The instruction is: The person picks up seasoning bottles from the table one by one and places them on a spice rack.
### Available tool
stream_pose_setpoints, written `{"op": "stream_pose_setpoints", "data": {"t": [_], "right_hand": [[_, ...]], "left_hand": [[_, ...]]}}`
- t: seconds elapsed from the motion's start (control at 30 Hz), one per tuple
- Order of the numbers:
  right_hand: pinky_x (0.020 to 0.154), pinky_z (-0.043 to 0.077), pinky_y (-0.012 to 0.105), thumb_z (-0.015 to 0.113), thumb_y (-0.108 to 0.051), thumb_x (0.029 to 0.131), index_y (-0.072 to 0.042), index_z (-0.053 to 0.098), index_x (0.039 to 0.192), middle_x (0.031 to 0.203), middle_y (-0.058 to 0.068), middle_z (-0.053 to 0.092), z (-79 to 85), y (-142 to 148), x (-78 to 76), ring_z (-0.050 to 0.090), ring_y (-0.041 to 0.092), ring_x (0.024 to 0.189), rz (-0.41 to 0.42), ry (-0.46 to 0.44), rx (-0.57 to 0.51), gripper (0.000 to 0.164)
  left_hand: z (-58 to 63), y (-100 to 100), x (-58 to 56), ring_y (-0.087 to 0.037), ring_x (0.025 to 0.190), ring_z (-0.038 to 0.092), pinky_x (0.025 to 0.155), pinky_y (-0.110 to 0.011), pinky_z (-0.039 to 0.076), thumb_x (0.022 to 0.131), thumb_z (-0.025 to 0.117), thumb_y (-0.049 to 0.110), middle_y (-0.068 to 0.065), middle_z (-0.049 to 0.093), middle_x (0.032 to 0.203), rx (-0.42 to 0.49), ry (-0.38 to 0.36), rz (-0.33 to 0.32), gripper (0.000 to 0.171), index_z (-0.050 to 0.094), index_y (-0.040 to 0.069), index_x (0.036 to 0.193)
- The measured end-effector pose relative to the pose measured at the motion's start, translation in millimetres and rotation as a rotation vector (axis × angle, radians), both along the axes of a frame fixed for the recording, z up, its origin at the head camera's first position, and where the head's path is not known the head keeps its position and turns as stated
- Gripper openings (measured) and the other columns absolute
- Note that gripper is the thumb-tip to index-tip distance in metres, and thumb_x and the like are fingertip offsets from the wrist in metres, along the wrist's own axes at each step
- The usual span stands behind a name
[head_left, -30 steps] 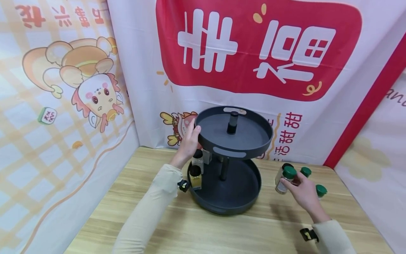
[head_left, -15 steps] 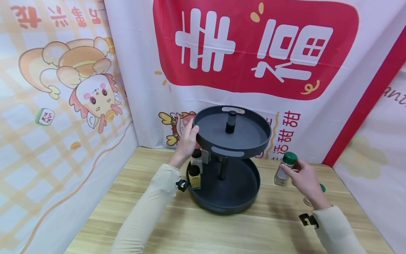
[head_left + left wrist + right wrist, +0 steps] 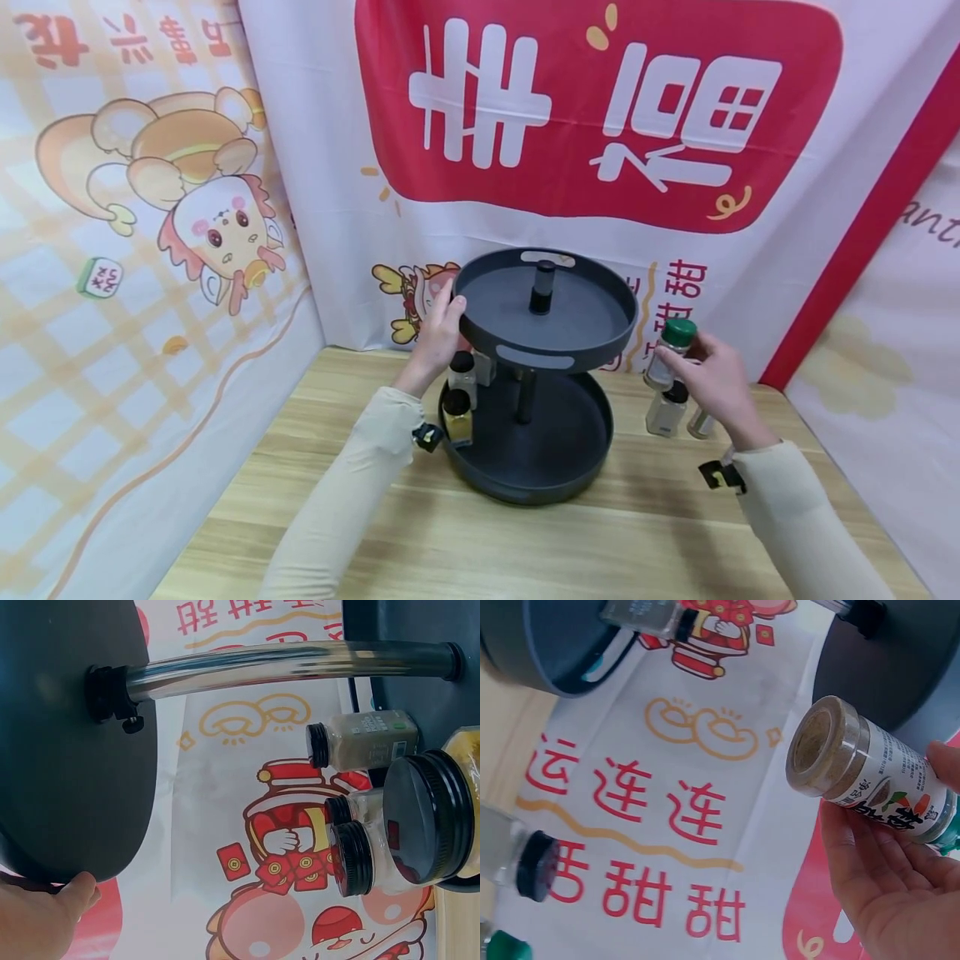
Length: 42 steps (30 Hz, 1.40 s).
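A dark grey two-tier turntable rack point(image 3: 555, 321) stands on the table. At the left side of its upper tray, my left hand point(image 3: 438, 337) grips the rim; the left wrist view shows the thumb point(image 3: 79, 892) against the tray's edge. My right hand point(image 3: 716, 375) holds a green-capped spice jar point(image 3: 670, 354) in the air, right of the rack. Brown powder shows through the jar's base point(image 3: 817, 746) in the right wrist view. On the lower tray point(image 3: 532, 487), black-capped jars sit at the left, among them one with yellow contents point(image 3: 457, 421).
Below the raised jar, a black-capped jar point(image 3: 666, 412) stands on the wooden table point(image 3: 480, 542). Another jar point(image 3: 701, 423) beside it is partly hidden by the right hand. Printed cloth point(image 3: 322, 208) hangs behind and to the left.
My right hand has lifted the green-capped jar off the table, up and slightly left, uncovering the black-capped jar. The left hand keeps its grip on the upper tray.
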State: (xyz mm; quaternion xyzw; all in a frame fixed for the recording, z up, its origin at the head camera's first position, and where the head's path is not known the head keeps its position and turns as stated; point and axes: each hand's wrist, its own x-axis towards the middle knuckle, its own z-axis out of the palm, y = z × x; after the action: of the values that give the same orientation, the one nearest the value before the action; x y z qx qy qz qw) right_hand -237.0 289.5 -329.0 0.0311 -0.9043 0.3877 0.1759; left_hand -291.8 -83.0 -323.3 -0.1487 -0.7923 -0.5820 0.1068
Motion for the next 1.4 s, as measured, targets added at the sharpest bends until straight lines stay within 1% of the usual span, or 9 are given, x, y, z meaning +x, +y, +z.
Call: {"op": "stream_pose_setpoints", "data": {"t": [0.13, 0.3, 0.4, 0.5, 0.6, 0.8, 1.07, 1.23, 1.4], "right_hand": [[0.07, 0.047, 0.032, 0.06, -0.052, 0.087, -0.002, 0.059, 0.119, 0.103, 0.016, 0.061, 13.6, -2.9, -5.2, 0.054, 0.027, 0.09, -0.013, 0.012, -0.007, 0.059], [0.079, 0.045, 0.041, 0.06, -0.057, 0.085, -0.004, 0.056, 0.122, 0.109, 0.015, 0.059, 32.0, -5.0, -8.5, 0.051, 0.028, 0.095, -0.025, 0.012, -0.035, 0.064], [0.08, 0.045, 0.043, 0.06, -0.056, 0.085, -0.005, 0.055, 0.124, 0.113, 0.015, 0.058, 41.9, -5.4, -9.8, 0.051, 0.028, 0.098, -0.024, 0.016, -0.049, 0.064], [0.079, 0.046, 0.043, 0.06, -0.055, 0.085, -0.005, 0.054, 0.125, 0.114, 0.015, 0.057, 49.8, -6.3, -10.8, 0.051, 0.029, 0.099, -0.03, 0.022, -0.038, 0.063], [0.079, 0.047, 0.042, 0.061, -0.056, 0.084, -0.007, 0.053, 0.125, 0.114, 0.014, 0.057, 55.5, -7.2, -12.5, 0.051, 0.028, 0.098, -0.029, 0.03, -0.033, 0.065], [0.078, 0.049, 0.039, 0.062, -0.061, 0.08, -0.011, 0.053, 0.126, 0.114, 0.009, 0.058, 62.8, -9.1, -16.2, 0.053, 0.024, 0.094, -0.023, 0.057, -0.034, 0.068], [0.076, 0.048, 0.036, 0.064, -0.054, 0.083, -0.011, 0.055, 0.123, 0.108, 0.008, 0.059, 73.7, -14.6, -19.5, 0.052, 0.023, 0.092, -0.006, 0.087, -0.016, 0.06], [0.081, 0.048, 0.042, 0.064, -0.056, 0.082, -0.011, 0.055, 0.125, 0.112, 0.008, 0.059, 82.3, -18.0, -20.4, 0.052, 0.024, 0.094, -0.002, 0.111, -0.021, 0.063], [0.088, 0.047, 0.049, 0.064, -0.058, 0.08, -0.011, 0.054, 0.127, 0.117, 0.008, 0.058, 89.7, -20.3, -22.8, 0.054, 0.025, 0.099, -0.001, 0.12, -0.025, 0.067]], "left_hand": [[-0.4, 0.5, -0.5, -0.022, 0.142, 0.01, 0.112, -0.044, 0.013, 0.102, 0.029, 0.038, -0.006, 0.011, 0.157, 0.002, 0.01, 0.014, 0.058, 0.012, 0.017, 0.153], [-1.3, 1.3, -0.2, -0.022, 0.142, 0.01, 0.113, -0.044, 0.012, 0.101, 0.028, 0.04, -0.008, 0.011, 0.157, 0.007, 0.016, 0.011, 0.059, 0.012, 0.016, 0.153], [-1.3, 1.3, -0.3, -0.022, 0.142, 0.01, 0.113, -0.043, 0.012, 0.102, 0.028, 0.04, -0.007, 0.01, 0.157, 0.012, 0.009, 0.003, 0.06, 0.011, 0.016, 0.153], [-0.6, 1.2, 0.0, -0.02, 0.142, 0.009, 0.113, -0.042, 0.011, 0.102, 0.028, 0.037, -0.005, 0.01, 0.157, 0.021, -0.005, -0.002, 0.058, 0.01, 0.015, 0.153], [0.5, 1.1, 0.7, -0.019, 0.142, 0.009, 0.113, -0.041, 0.011, 0.102, 0.028, 0.036, -0.006, 0.009, 0.157, 0.028, -0.014, -0.007, 0.058, 0.01, 0.013, 0.153], [1.4, 2.2, 0.9, -0.019, 0.142, 0.008, 0.113, -0.041, 0.01, 0.103, 0.028, 0.035, -0.008, 0.009, 0.157, 0.013, -0.005, -0.003, 0.058, 0.01, 0.012, 0.153], [1.0, 2.0, 0.3, -0.02, 0.142, 0.007, 0.113, -0.041, 0.01, 0.102, 0.029, 0.037, -0.008, 0.01, 0.157, 0.016, -0.005, -0.003, 0.059, 0.011, 0.012, 0.153], [1.3, 1.6, 0.7, -0.019, 0.142, 0.008, 0.113, -0.041, 0.01, 0.102, 0.029, 0.04, -0.008, 0.011, 0.157, 0.016, -0.002, -0.006, 0.061, 0.012, 0.012, 0.153], [1.5, 1.9, 0.5, -0.02, 0.142, 0.008, 0.113, -0.041, 0.011, 0.103, 0.029, 0.036, -0.008, 0.011, 0.157, 0.02, 0.003, -0.008, 0.058, 0.012, 0.011, 0.153]]}}
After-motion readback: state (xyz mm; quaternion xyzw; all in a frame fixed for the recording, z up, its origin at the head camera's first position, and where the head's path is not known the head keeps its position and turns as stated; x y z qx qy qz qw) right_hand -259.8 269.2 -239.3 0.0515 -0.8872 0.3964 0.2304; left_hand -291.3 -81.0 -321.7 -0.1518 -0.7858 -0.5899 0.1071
